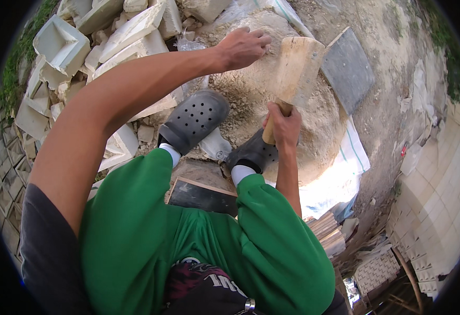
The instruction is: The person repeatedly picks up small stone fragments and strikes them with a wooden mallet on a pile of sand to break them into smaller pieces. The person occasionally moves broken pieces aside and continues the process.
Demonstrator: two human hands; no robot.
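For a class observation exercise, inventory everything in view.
Wooden mallet: one, tan, upper centre
Rubble mound: one, beige, upper centre
Square slab: one, grey, upper right
Broken moulded pieces: many, off-white, upper left
Woven sheeting: count unclear, white, mound's edge
Board: one, black, between legs
Stacked pieces: many, beige-grey, side edges
Greenery: two patches, green, upper corners
Clogs: two, dark grey, on feet
Trousers: one, green, lower centre
Left fingers: several, bare, by mound
Right fingers: several, bare, around mallet

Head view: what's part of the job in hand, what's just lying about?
In the job, likely:
wooden mallet, in the right grip
crumbled pale mound, below the left grip
white sheet under mound

Lying about, apparently:
grey slab beside mound
broken pale pieces at left
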